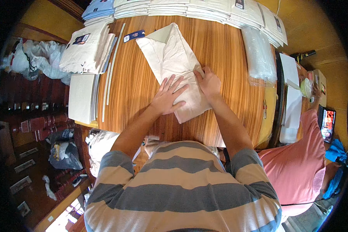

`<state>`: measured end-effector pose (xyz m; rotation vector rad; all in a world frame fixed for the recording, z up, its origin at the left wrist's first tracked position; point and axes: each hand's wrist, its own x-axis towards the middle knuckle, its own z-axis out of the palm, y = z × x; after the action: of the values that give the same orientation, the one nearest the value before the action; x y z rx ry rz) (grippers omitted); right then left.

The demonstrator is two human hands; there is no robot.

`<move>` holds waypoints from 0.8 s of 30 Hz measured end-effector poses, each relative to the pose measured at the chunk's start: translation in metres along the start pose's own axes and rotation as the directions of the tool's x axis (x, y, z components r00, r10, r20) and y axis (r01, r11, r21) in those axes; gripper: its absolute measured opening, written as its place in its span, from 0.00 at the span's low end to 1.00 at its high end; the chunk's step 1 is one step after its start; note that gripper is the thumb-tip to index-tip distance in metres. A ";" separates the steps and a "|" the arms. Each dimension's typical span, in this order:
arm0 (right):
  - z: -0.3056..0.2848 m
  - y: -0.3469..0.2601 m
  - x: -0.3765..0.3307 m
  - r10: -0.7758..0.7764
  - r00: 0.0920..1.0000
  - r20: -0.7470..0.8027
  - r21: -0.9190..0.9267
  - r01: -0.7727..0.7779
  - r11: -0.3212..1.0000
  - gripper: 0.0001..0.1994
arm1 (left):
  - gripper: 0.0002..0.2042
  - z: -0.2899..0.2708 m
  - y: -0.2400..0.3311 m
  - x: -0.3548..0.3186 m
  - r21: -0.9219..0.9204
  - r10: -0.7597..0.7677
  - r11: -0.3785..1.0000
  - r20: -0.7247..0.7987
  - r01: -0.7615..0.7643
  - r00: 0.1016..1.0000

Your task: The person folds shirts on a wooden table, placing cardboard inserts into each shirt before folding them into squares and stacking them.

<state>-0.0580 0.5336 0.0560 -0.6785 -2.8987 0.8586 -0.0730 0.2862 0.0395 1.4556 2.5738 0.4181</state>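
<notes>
A folded cream cloth (pixel 174 56) lies slantwise across the wood-grain table, its far end folded into a slanting flap with a paler greenish-grey inside. My left hand (pixel 169 94) rests flat on its near part, fingers spread. At the cloth's right edge my right hand (pixel 210 83) is closed, with the thumb on top and the other fingers curled at the edge; their tips are partly hidden. Beyond the cloth's far left corner lies a dark blue tag (pixel 134 36).
Stacks of folded cream cloth (pixel 170 11) line the far edge, with a blue stack (pixel 98 9) at left. Clear plastic sleeves (pixel 259 56) lie to the right. Grey-white boards (pixel 81 96) and thin white strips (pixel 111 73) are at left. A person in pink (pixel 297 162) sits at right.
</notes>
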 end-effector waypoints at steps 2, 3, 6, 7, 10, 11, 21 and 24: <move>-0.007 0.009 -0.011 0.065 0.996 0.054 -0.004 -0.065 0.998 0.29 | 0.50 -0.010 0.013 -0.005 -0.042 0.021 0.999 0.113 -0.017 0.993; -0.010 0.013 -0.018 0.093 0.992 0.086 -0.006 -0.093 0.996 0.30 | 0.66 -0.001 0.013 -0.011 0.028 0.071 0.997 0.189 -0.077 0.979; -0.028 0.044 -0.043 0.094 0.940 0.328 -0.050 -0.083 0.995 0.30 | 0.72 -0.033 0.041 -0.031 -0.010 0.206 0.974 0.466 -0.228 0.860; -0.037 0.038 -0.053 0.133 0.902 0.410 -0.096 -0.103 0.990 0.30 | 0.74 -0.025 0.039 -0.044 -0.073 0.276 0.960 0.414 -0.270 0.867; -0.063 0.036 -0.083 0.115 0.868 0.483 -0.142 -0.052 0.989 0.28 | 0.69 -0.026 0.069 -0.057 -0.020 0.238 0.967 0.436 -0.255 0.868; -0.062 0.048 -0.098 -0.002 0.916 0.401 -0.082 0.038 0.996 0.28 | 0.65 -0.004 0.077 -0.071 0.119 0.221 0.955 0.332 -0.273 0.917; -0.101 0.098 -0.197 -0.392 0.708 0.587 0.001 0.483 0.876 0.57 | 0.48 0.027 0.098 -0.092 0.062 0.202 0.975 0.161 -0.214 0.966; -0.077 0.120 -0.223 -0.417 0.723 0.551 -0.037 0.521 0.853 0.59 | 0.51 0.012 0.092 -0.089 -0.047 0.240 0.971 0.246 -0.236 0.939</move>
<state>0.2034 0.5690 0.0752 0.3891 -3.4020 0.7900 0.0508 0.2574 0.0572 1.7009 2.2038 0.2630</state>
